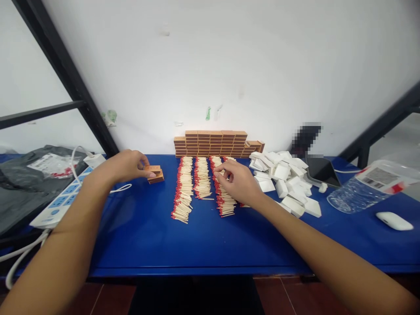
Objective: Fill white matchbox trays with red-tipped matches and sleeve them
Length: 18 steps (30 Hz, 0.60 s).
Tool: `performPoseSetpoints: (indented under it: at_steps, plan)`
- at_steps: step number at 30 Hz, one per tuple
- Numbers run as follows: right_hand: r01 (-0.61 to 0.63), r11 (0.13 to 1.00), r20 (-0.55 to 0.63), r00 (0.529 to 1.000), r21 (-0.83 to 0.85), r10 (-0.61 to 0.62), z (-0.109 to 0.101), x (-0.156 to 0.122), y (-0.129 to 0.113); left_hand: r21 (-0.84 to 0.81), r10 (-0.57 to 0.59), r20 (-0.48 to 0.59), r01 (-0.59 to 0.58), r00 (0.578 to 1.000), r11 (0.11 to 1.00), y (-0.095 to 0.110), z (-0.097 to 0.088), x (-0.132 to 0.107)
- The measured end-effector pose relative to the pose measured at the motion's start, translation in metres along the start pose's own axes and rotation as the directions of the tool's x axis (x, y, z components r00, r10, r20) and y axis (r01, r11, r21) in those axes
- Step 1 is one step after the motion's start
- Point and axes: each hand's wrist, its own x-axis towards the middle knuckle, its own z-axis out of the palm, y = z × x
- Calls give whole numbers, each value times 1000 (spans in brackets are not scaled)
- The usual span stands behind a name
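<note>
Matchsticks [226, 206] in the third column from the left lie directly beneath the right hand [241, 181], by far the nearer one, their long axes running roughly crosswise, red heads leftward. Its thumb and forefinger curl together; whether they pinch a match I cannot tell. Well to the left, the left hand [134, 166] grips the upper matchbox [152, 169] over the lower matchbox [157, 178].

L hand [131, 165] on upr matchbox [153, 169]
</note>
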Motion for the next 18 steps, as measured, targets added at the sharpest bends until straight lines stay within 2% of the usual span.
performPoseSetpoints:
  at_steps: [2, 5, 8, 12, 14, 18]
  plan:
    - [-9, 1000, 11, 1000, -7, 9, 0, 1, 1, 14, 26, -12, -26, 1000, 1000, 4, 4, 0]
    - [-18, 1000, 19, 1000, -17, 18, -1, 1, 0, 73, 6, 5, -7, 1000, 997, 11, 8, -1]
    - [-21, 1000, 22, 1000, -19, 22, -2, 0, -2, 166, -69, -18, 71, 997, 984, 24, 9, -3]
    - [-3, 1000, 23, 1000, -18, 4, -3, -1, -5, 318, -218, -32, 217, 975, 923, 46, 12, -5]
    - [1, 1000, 22, 1000, -16, 0, -3, -1, -6, 352, -229, -14, 219, 973, 910, 52, 15, -5]
    - [-4, 1000, 28, 1000, -11, 4, -2, -1, -5, 373, -180, -17, 173, 984, 912, 53, 21, -3]
